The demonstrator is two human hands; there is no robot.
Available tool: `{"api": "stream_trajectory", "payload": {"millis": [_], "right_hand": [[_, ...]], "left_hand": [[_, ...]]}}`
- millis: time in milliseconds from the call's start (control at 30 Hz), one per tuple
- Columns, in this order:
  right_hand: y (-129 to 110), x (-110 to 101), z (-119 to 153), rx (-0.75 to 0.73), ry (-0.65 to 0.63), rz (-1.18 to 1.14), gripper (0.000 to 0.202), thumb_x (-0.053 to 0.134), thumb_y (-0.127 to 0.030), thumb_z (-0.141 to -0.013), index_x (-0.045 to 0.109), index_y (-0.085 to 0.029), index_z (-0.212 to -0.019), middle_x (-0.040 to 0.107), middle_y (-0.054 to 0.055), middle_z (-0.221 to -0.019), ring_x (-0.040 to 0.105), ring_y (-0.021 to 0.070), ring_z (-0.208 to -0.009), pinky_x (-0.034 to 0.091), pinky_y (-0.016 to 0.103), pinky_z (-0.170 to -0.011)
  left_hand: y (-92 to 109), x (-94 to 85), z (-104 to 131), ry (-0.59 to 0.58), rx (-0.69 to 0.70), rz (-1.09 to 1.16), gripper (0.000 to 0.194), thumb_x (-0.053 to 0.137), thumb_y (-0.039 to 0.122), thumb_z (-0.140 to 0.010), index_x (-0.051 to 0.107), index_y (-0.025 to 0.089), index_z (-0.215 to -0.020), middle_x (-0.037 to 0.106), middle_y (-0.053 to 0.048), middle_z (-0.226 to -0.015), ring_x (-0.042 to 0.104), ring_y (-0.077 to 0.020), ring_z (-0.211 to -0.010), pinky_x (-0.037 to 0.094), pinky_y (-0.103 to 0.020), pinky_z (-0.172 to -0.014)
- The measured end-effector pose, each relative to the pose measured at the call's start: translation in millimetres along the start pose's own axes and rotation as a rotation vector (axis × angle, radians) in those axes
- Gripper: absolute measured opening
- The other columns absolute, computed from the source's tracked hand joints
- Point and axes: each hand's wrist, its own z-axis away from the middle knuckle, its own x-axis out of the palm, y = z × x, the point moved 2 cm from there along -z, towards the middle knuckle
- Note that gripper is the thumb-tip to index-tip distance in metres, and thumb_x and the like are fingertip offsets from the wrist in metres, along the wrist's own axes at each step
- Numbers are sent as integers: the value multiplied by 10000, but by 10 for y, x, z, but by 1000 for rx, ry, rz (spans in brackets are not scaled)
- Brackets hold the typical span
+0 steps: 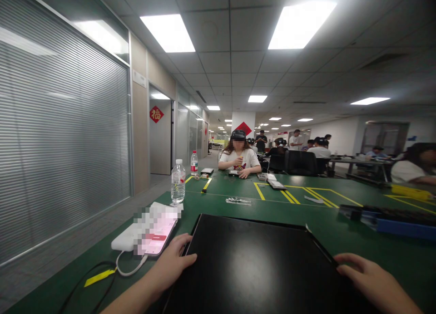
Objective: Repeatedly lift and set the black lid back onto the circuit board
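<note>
A large flat black panel (pixel 252 255) with a thin raised rim fills the near middle of the table. It has a smooth, shiny surface that reflects a ceiling light. My left hand (pixel 179 255) grips its left edge, thumb over the top, fingers partly hidden beyond the rim. On the opposite edge, my right hand (pixel 363 273) holds the panel with its fingers at the rim. The panel's near edge runs out of view at the bottom. Just left of my left hand lies a lit phone (pixel 160 237) with a white cable plugged into it.
A white power bank (pixel 124 239) lies by the phone, near a clear water bottle (pixel 178 182). Yellow tape (pixel 291 196) marks the green table (pixel 211 203). Blue bins (pixel 405 227) stand at right. Across the table sits a person (pixel 240 159) working with their hands.
</note>
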Motion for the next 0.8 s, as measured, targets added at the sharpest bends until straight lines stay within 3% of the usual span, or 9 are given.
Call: {"api": "stream_trajectory", "payload": {"millis": [167, 333, 567, 800], "right_hand": [[-114, -52, 56, 26, -21, 3, 506, 545, -617, -506, 810, -320, -818, 855, 85, -898, 769, 421, -927, 553, 519, -870], [-5, -15, -7, 0, -12, -5, 505, 546, -625, -524, 823, -324, -821, 859, 77, -925, 773, 422, -954, 556, 515, -884], [58, 12, -43, -21, 2, -7, 477, 568, -627, -546, 831, -332, -812, 860, 72, -908, 780, 424, -932, 568, 518, -851], [34, 17, -30, -9, 6, 10, 493, 557, -627, -529, 827, -329, -814, 859, 72, -902, 772, 423, -951, 549, 517, -874]], "left_hand": [[226, 21, 96, -69, -5, -38, 559, 797, 351, -574, 783, 152, -1096, 675, -206, -1485, 567, -435, -1460, 381, -480, -1285], [291, 47, 120, -109, -7, -138, 568, 696, 414, -580, 762, 189, -1098, 717, -158, -1427, 601, -402, -1435, 431, -461, -1253], [279, 41, 105, -82, -52, -276, 963, 611, 519, -508, 652, 25, -1333, 417, -318, -1700, 412, -423, -1605, 301, -453, -1338], [229, 43, 89, -109, -48, -336, 988, 582, 543, -518, 661, 24, -1355, 397, -291, -1716, 398, -394, -1620, 316, -413, -1336]]}}
